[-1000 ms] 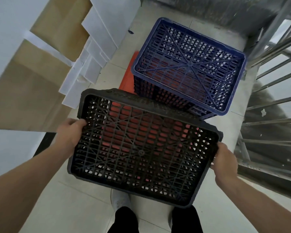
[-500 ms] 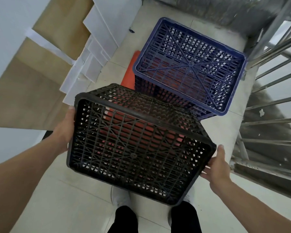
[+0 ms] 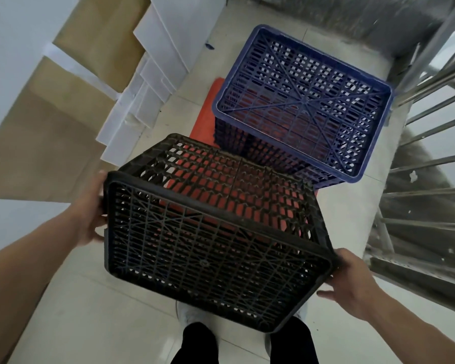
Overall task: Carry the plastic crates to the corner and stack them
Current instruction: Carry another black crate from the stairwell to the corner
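Brown cardboard (image 3: 63, 122) and white boards (image 3: 153, 82) lean against the wall at the left. The left grip (image 3: 90, 208) clasps the left rim of the black crate (image 3: 213, 232), thumb above and fingers curled below. The crate hangs tilted above the tiled floor (image 3: 90, 311), just in front of the blue crate (image 3: 302, 101), which stands on an orange piece (image 3: 205, 119). The right grip (image 3: 352, 279) bears the black crate's near right corner, thumb stretched out; its fingers are hidden, so I cannot tell whether they curl. A metal railing (image 3: 431, 106) runs along the right.
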